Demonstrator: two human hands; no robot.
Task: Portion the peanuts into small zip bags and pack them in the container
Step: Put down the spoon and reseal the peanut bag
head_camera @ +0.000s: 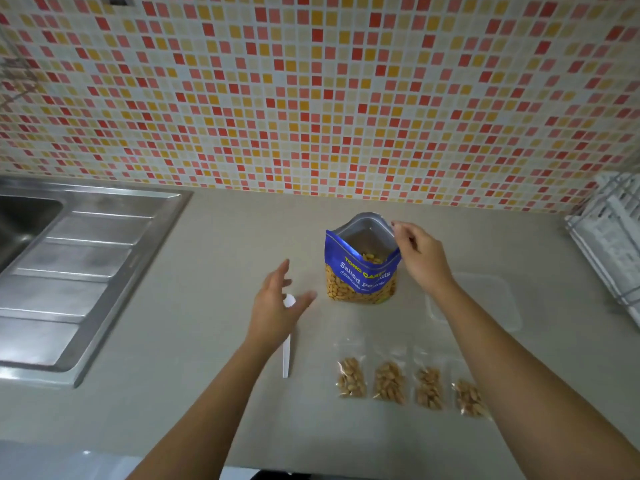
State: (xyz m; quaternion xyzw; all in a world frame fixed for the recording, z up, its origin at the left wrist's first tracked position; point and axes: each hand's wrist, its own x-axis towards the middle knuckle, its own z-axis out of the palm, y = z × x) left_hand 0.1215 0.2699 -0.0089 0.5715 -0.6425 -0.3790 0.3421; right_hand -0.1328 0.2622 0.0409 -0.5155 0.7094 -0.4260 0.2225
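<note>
From the head view, a blue peanut bag (362, 268) stands upright and open-mouthed on the grey surface (214, 244), below the mosaic tile wall (311, 98). The right hand (420, 254) pinches the bag's right top edge between its fingertips. The left hand (277, 306) hovers to the left of the bag, fingers spread and holding nothing, above a white plastic spoon (286, 355) lying on the surface. In front of the bag lies a row of four small zip bags (389, 381), each filled with peanuts. A clear container (485, 303) sits just right of the bag. A steel sink (69, 265) lies well to its left, and a wire rack (613, 237) stands far right.
</note>
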